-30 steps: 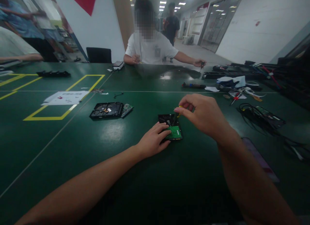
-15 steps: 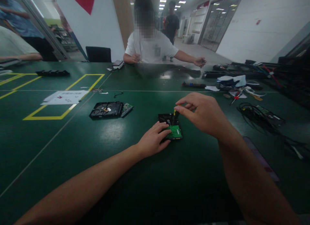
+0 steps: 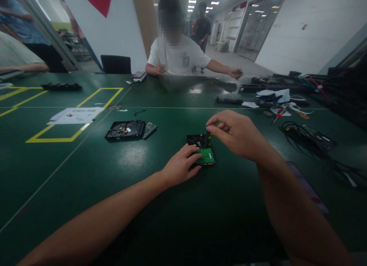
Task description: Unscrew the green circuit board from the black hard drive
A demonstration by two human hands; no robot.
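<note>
A bare left hand (image 3: 182, 165) lies with its fingers loosely spread over a hard drive (image 3: 193, 138) at the center of the frame, fingertips resting on top and the thumb along the near edge; the hand is open rather than closed around it. The drive, a flat, dark rectangle, sits on a smooth green tabletop (image 3: 166, 120), a glossy green circuit board (image 3: 208, 156) with a small white label covering its near part.

Just above and to the right, the right hand (image 3: 236, 136) pinches the top of a slim screwdriver (image 3: 209, 136) with black and yellow on its handle, thumb and forefinger drawn together. The tool stands nearly upright over the drive; whether its tip is seated cannot be made out.

Left of center, a second black drive (image 3: 125, 129), its casing molded with rounded contours, lies beside a loose circuit board (image 3: 150, 130) speckled with components. Farther left, white paper (image 3: 76, 115) overlaps a rectangle of yellow tape (image 3: 54, 140). At right, thin black cables (image 3: 289, 135) coil in loops above a flat, slab-shaped phone (image 3: 308, 185). At upper center, a person in a white T-shirt (image 3: 183, 57) sits across the table.
</note>
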